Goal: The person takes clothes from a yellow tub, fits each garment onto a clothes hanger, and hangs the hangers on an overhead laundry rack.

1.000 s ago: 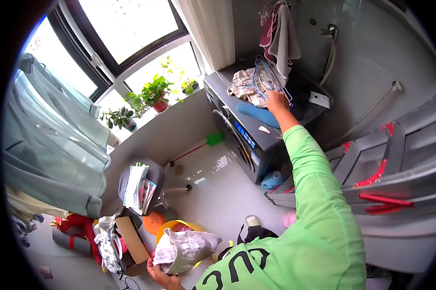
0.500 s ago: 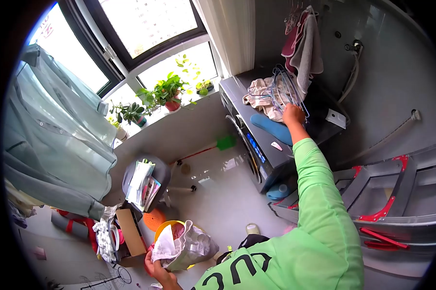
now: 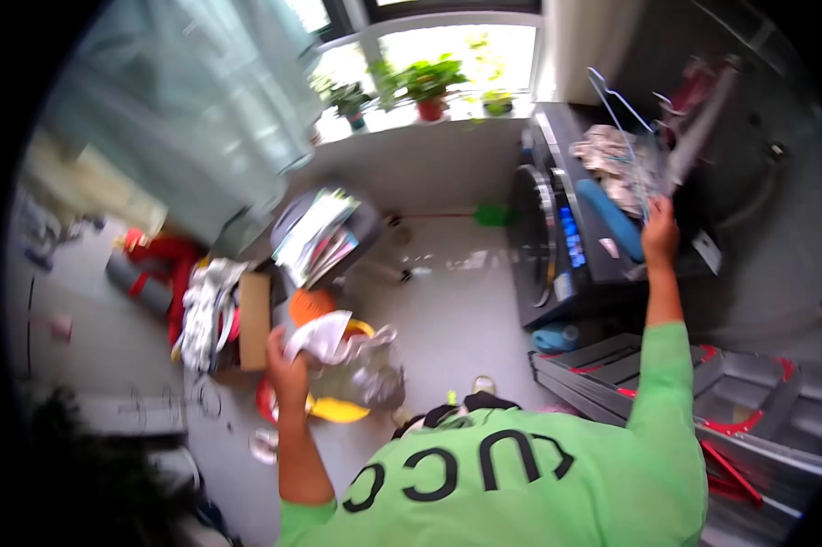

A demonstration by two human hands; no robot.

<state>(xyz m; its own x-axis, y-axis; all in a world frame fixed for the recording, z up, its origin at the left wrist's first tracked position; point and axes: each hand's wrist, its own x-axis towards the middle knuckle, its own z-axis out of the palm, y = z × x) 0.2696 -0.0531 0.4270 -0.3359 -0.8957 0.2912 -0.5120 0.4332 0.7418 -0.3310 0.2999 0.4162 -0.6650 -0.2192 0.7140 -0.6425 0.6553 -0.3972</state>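
My left hand [image 3: 288, 365] is closed on one edge of a whitish-grey garment [image 3: 374, 369], which hangs down blurred by motion. Behind and below it shows part of a yellow basin [image 3: 338, 409]. On the right, my right hand [image 3: 661, 235] grips a light blue wire clothes hanger [image 3: 611, 91], raised over the top of a dark washing machine [image 3: 543, 219]. Under the hanger lie a crumpled beige cloth [image 3: 604, 155] and other hangers, smeared by motion. Beside the cloth is a long blue pad-like item [image 3: 610, 219].
A stool [image 3: 365, 228] piled with papers and a cardboard box [image 3: 255, 319] of clothes stand at left. An aluminium ladder [image 3: 739, 401] with red joints lies at right. A blue bottle [image 3: 555, 339] sits beside the washer. Potted plants [image 3: 429, 82] line the windowsill.
The view has swung left and is blurred. My right hand has lifted a hanger partly up from the pile. My left hand has raised the garment off the yellow basin.
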